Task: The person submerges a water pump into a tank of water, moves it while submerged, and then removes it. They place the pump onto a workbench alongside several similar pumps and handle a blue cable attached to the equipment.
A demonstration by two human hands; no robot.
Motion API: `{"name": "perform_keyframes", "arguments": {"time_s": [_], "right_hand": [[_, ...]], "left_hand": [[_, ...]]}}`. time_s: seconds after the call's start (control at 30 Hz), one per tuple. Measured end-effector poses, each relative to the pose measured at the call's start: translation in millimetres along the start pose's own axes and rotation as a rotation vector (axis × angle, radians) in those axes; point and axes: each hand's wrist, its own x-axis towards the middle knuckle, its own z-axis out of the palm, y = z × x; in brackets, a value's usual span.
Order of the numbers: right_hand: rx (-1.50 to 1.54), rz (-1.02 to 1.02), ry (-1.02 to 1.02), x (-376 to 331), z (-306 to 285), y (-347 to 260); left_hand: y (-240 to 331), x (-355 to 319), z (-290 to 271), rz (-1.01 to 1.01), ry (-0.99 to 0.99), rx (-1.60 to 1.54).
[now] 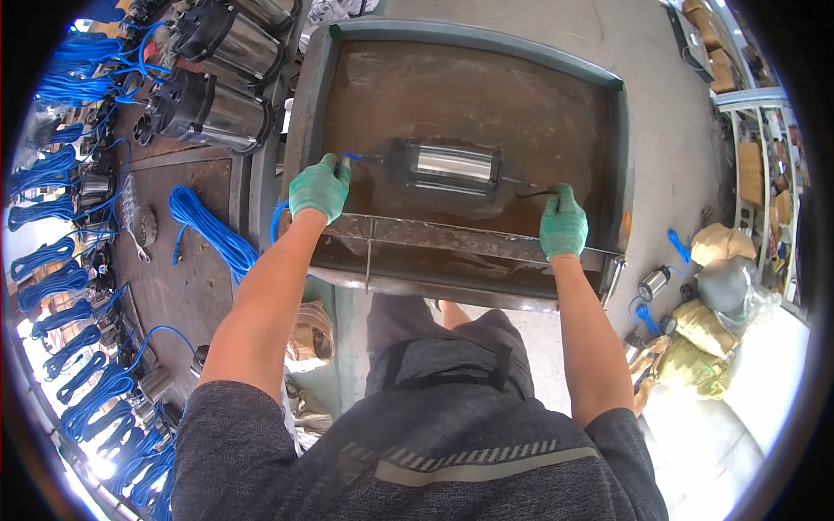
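Steel-bodied pump (453,167), shiny cylinder with dark caps on both ends, lying on its side under murky water in the middle of a rusty metal tank (473,39). Everything below is relative to that pump.

Left hand (319,187), in a green glove, sits just off the pump's left end, its grip closed around a blue cable (278,217) that comes off that end and drops over the tank's near rim. Right hand (562,223), same kind of glove, is just off the right end, closed on what looks like a thin dark rod or hook (532,192) reaching toward the cap; can't tell exactly what it is through the water.

My guess on handling: this thing is heavy, rigid, and slick when wet, so the polished middle is a bad place to grab. The dark end caps look like the better hold, one hand each. I wouldn't hang the weight off the cable.

Left of the pump, beyond the tank, more pumps (213,108) lie on a worktop (187,286) with blue cable coils (208,227).
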Motion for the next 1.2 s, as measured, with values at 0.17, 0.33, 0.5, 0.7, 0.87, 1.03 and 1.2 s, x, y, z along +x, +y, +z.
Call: {"name": "perform_keyframes", "arguments": {"time_s": [0.17,0.33,0.5,0.7,0.87,1.03,1.2], "right_hand": [[0.018,0.001,-0.005,-1.3,-2.7,-1.4],[0.005,0.017,-0.006,-0.9,-1.1,-1.4],[0.015,-0.009,0.003,-1.4,-2.4,-1.6],[0.005,0.001,0.016,-0.7,0.5,0.0],[0.001,0.000,0.011,-0.4,-0.9,-0.7],[0.035,-0.013,0.025,-2.1,-3.7,-4.1],[0.006,-0.025,0.034,-0.6,-1.1,0.1]], "left_hand": [[1.2,-0.2,0.1,0.009,0.000,0.006],[1.7,-1.9,-1.9,0.006,0.000,-0.006],[0.6,1.3,1.5,0.002,0.004,0.011],[1.1,0.2,-0.4,0.005,0.010,0.001],[1.0,0.9,-0.4,0.001,-0.004,0.003],[0.6,1.0,0.1,0.000,-0.005,0.017],[2.8,-0.6,-2.3,0.000,-0.007,0.007]]}}
